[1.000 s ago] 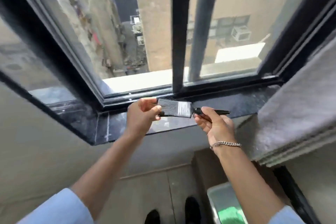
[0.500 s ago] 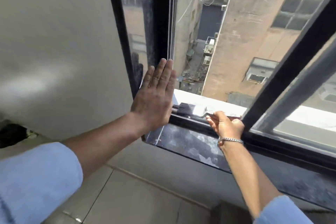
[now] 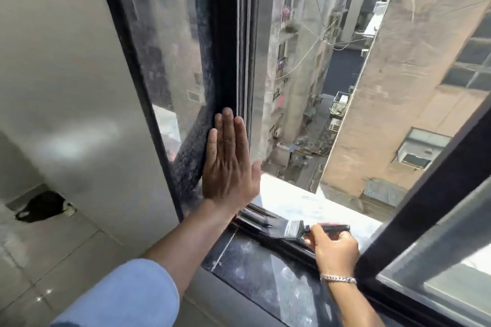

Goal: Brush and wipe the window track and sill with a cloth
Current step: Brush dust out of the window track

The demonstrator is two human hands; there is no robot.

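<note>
The left hand (image 3: 228,164) is flat and fully spread, fingers together and pointing up, palm pressed against the dark upright of the window frame (image 3: 225,61) just above the left corner of the sill; it holds nothing. The right hand (image 3: 333,247) is closed around the black handle of a paintbrush (image 3: 289,228), thumb and fingers pinching just behind the metal ferrule. The brush lies nearly flat, its dark bristles pointing left and resting in the window track (image 3: 255,218) close to the track's left end, just below the left wrist. The speckled black sill (image 3: 265,273) runs along the near side of the track, dusty with pale smudges. Beyond the track the pane is slid aside, leaving an open gap over a bright outer ledge (image 3: 305,202). To the right, a sliding sash (image 3: 430,207) crosses diagonally, its lower end just beside the right hand.
</note>
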